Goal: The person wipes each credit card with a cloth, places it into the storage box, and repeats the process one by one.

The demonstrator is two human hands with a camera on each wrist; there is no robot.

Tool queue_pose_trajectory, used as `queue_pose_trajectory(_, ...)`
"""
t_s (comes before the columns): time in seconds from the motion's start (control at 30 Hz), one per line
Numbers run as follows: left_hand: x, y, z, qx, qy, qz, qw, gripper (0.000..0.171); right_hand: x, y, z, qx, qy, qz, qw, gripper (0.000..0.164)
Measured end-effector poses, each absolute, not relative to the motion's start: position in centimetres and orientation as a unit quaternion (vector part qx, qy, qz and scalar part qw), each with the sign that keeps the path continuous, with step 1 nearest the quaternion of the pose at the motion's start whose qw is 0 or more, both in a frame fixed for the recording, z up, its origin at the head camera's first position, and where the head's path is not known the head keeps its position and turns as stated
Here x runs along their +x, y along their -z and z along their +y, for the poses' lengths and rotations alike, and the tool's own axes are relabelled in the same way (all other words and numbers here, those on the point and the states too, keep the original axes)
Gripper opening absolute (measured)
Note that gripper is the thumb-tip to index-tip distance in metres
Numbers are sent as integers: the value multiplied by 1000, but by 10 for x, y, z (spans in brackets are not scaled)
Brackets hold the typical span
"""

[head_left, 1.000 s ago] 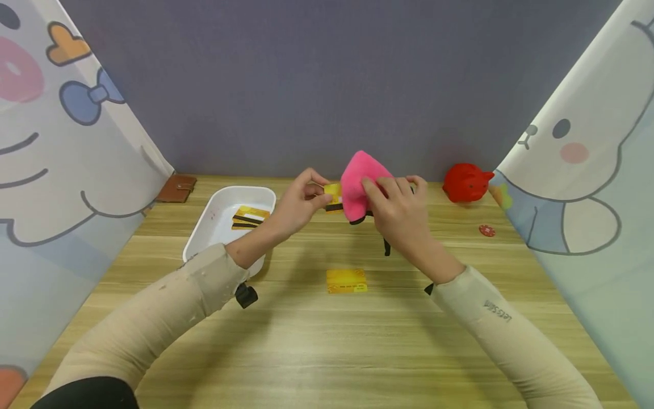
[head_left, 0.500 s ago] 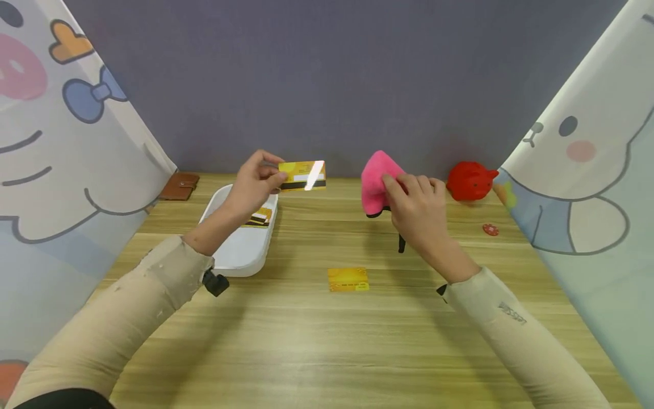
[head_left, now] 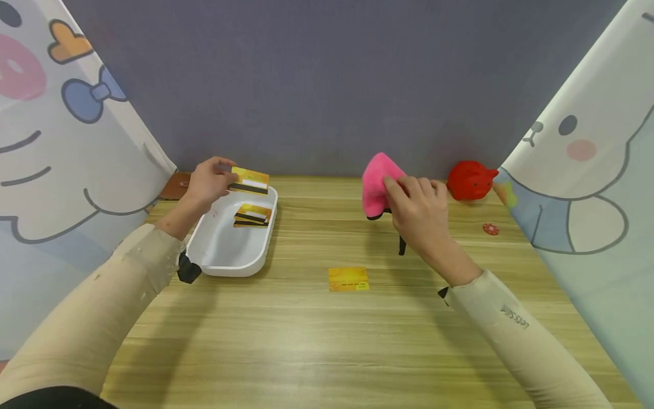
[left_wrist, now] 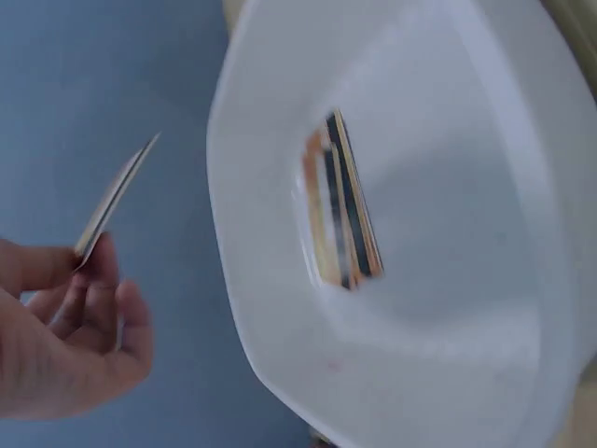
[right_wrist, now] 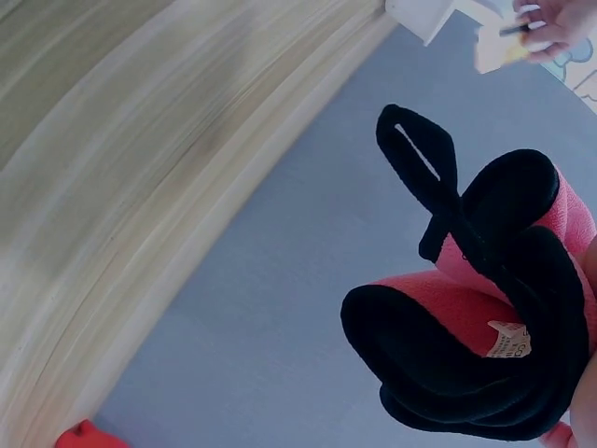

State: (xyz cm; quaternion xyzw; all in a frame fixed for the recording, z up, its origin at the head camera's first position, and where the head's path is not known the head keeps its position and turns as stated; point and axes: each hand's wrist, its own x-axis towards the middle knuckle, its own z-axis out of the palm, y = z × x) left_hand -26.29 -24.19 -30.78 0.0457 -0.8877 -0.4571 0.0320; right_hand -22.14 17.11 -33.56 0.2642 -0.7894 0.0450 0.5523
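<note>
My left hand (head_left: 206, 182) pinches a yellow bank card (head_left: 249, 177) with a black stripe by its left end, above the back of a white tray (head_left: 219, 250). In the left wrist view that card (left_wrist: 117, 201) appears nearly edge-on between thumb and fingers, beside the tray's rim. Overlapping yellow cards (head_left: 252, 216) lie on the tray floor. My right hand (head_left: 419, 207) grips a folded pink fleece cloth (head_left: 377, 182) off the table. The right wrist view shows the cloth's thick black edging (right_wrist: 373, 317), a hanging black loop and a small white label (right_wrist: 508, 341).
Another yellow card (head_left: 348, 279) lies mid-table. At the back right stands a red piggy bank (head_left: 471, 180), with a red poker chip (head_left: 491, 229) in front of it. A brown wallet (head_left: 175, 186) lies at the back left, partly behind my left hand. Grey and printed panels enclose the table.
My left hand has drawn the card out from the pink cloth and carried it left to over the tray. My right hand shifted slightly right, still gripping the cloth.
</note>
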Motion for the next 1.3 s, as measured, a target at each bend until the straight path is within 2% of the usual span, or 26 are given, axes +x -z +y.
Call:
queue_pose_trajectory(0.27, -282, 329, -261, 81, 461, -878, -99, 50, -220, 335, 171, 263, -41, -792, 550, 17)
queue_pose_trajectory(0.4, -289, 342, -256, 83, 453, -877, -139, 49, -219, 334, 171, 263, -42, -792, 550, 17)
queue_pose_trajectory(0.87, -298, 355, -247, 127, 444, -867, -186, 52, -220, 334, 172, 259, -45, -797, 543, 17)
queue_pose_trajectory(1.07, -296, 350, -244, 120, 466, -853, -201, 62, -219, 334, 172, 261, -46, -797, 543, 18)
queue_pose_trajectory(1.3, -297, 350, -246, 92, 449, -863, -213, 64, -221, 334, 170, 261, -48, -792, 549, 16)
